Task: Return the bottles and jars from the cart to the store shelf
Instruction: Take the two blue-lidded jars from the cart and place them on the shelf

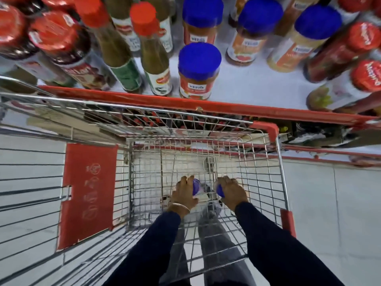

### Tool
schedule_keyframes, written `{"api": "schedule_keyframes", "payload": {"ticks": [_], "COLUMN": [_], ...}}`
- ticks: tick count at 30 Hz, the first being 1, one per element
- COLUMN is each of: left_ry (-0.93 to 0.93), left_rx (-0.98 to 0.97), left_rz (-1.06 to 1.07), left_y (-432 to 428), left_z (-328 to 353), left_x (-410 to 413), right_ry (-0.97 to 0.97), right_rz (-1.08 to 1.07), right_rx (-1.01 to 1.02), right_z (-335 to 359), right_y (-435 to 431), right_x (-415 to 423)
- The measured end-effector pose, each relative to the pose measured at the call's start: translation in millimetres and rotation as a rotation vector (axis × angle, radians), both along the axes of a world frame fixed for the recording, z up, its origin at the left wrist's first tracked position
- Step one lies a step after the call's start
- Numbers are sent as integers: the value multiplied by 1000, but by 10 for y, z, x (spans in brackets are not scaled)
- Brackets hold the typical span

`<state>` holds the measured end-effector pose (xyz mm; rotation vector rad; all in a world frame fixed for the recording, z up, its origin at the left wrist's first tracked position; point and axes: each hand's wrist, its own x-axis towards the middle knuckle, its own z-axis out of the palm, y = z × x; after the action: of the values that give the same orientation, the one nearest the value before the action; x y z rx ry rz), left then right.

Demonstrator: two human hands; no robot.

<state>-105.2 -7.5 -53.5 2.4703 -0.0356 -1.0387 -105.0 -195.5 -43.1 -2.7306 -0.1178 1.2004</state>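
Both my arms reach down into the wire cart (280, 162). My left hand (183, 193) is closed over a blue-lidded jar (196, 185) at the cart's bottom. My right hand (232, 193) grips a second blue-lidded jar (220, 189) right beside it. Only the lids show; the jar bodies are hidden under my hands. Beyond the cart, the white store shelf (237, 79) with a red front edge carries several matching blue-lidded jars, such as the front one (199, 71).
Red-capped sauce bottles (152, 48) stand left of the blue-lidded jars, and red-lidded jars (362, 75) fill the shelf's right side. The cart's red child-seat flap (88, 193) is to my left. White floor tiles lie around the cart.
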Motion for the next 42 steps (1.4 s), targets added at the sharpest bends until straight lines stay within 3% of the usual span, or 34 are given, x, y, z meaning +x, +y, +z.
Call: {"api": "schedule_keyframes", "payload": {"ticks": [10, 19, 29, 36, 42], "left_ry": [-152, -395, -704, -883, -873], "left_rx": [-43, -120, -294, -264, -211], "left_rz": [6, -9, -54, -91, -144], "left_y": [-29, -98, -227, -565, -815], "left_z": [315, 1463, 2741, 3265, 3280], "left_x": [96, 281, 641, 1221, 1642], "right_ry": [-144, -363, -611, -824, -880], "right_rz": [-195, -155, -299, -313, -370], "right_rx": [186, 270, 496, 531, 507], "right_z": [395, 1736, 3169, 3442, 3329], "right_y": [-164, -337, -686, -822, -906], "right_x": [86, 349, 594, 994, 1393]}}
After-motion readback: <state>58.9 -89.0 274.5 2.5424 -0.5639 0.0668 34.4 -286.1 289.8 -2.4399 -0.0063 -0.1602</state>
